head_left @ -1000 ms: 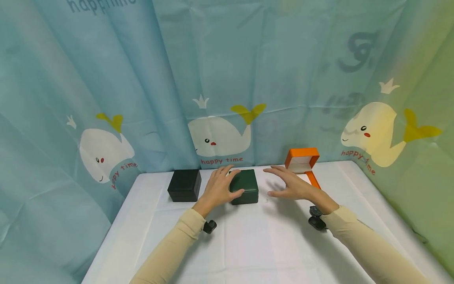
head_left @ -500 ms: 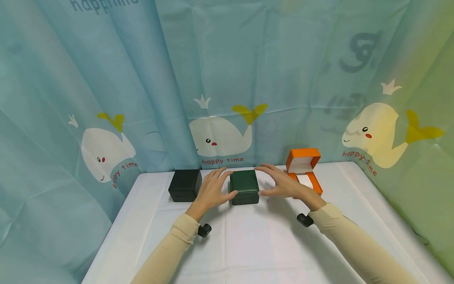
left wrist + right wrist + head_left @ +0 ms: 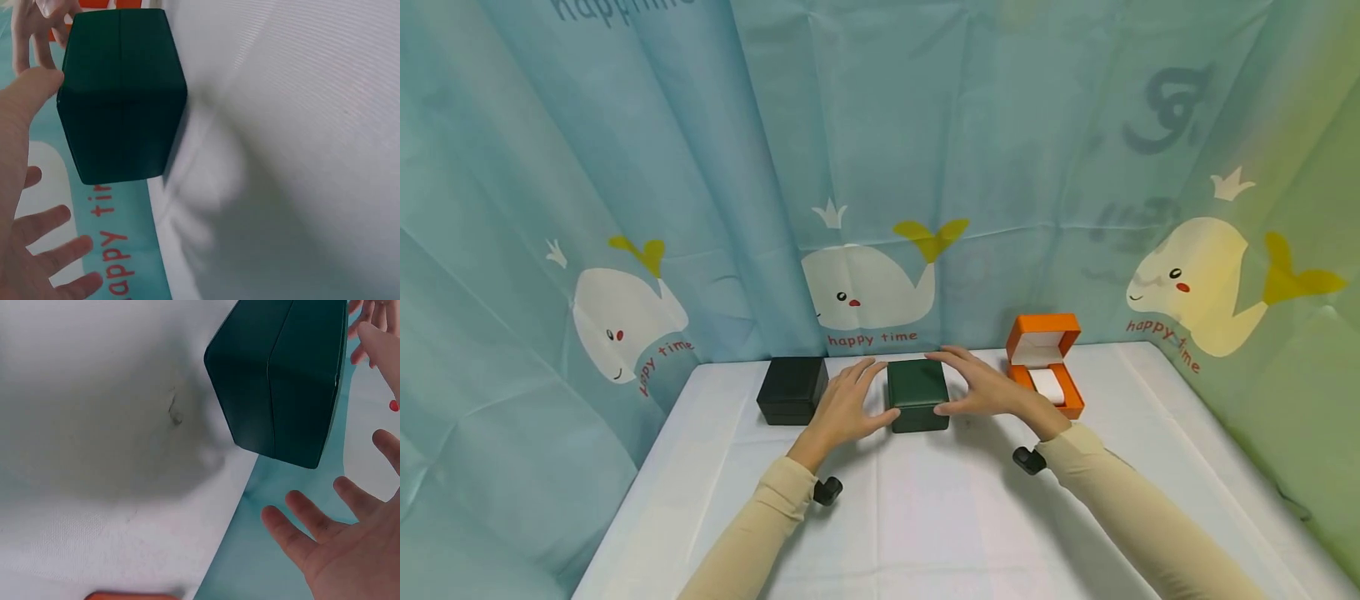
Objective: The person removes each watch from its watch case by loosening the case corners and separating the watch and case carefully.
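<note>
A closed green box [image 3: 917,385] with a hinged-looking lid stands on the white-covered table, between the two hands. The left hand [image 3: 844,408] reaches along its left side with spread fingers; in the left wrist view the thumb [image 3: 37,87] overlaps the box's edge. From the other side comes the right hand [image 3: 981,388], its thumb tip at the lower right front corner and its fingers stretched toward the back. The right wrist view has those fingers [image 3: 306,519] spread, with a gap between them and the box. Neither hand grips anything.
To the left sits a closed black box [image 3: 792,390], close beside the left hand. An orange box [image 3: 1043,333] stands with its lid up at the right, a white cushion [image 3: 1047,386] inside. Behind the table [image 3: 925,517] hangs a blue whale-print curtain [image 3: 880,125].
The right hand has moved left to the green box, uncovering the orange box's base. The left hand has shifted slightly left. A dark round thing by the right cuff no longer shows.
</note>
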Available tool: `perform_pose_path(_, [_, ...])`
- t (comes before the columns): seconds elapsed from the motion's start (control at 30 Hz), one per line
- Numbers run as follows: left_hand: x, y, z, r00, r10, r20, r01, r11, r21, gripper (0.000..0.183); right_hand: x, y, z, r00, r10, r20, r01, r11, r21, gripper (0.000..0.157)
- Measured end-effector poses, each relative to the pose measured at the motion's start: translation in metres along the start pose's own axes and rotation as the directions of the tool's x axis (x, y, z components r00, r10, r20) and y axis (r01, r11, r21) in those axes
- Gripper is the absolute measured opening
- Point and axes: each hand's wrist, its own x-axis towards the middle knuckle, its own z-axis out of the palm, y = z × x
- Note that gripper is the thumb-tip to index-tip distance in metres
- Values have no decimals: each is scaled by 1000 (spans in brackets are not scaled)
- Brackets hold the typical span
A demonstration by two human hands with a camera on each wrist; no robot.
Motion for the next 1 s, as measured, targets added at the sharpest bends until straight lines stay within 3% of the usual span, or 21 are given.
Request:
perform_pose_path(0.2, [-2, -3, 6, 999, 7, 34, -5, 1000, -30, 93, 7, 1, 4, 999, 13, 44, -14, 1000, 19, 96])
perform_pose_path(0.33, [-3, -4, 9, 997, -26, 69, 32, 996, -86, 99, 10, 3, 7, 997, 40, 67, -41, 999, 23, 99])
perform_pose_path(0.63, [-1, -8, 16, 976, -140, 168, 179, 952, -249, 110, 13, 9, 9, 994, 73, 80, -75, 997, 29, 101])
perform_pose_path(1.0, [-3, -11, 19, 969, -153, 192, 208, 927, -312, 112, 15, 12, 14, 990, 100, 97, -107, 992, 71, 102])
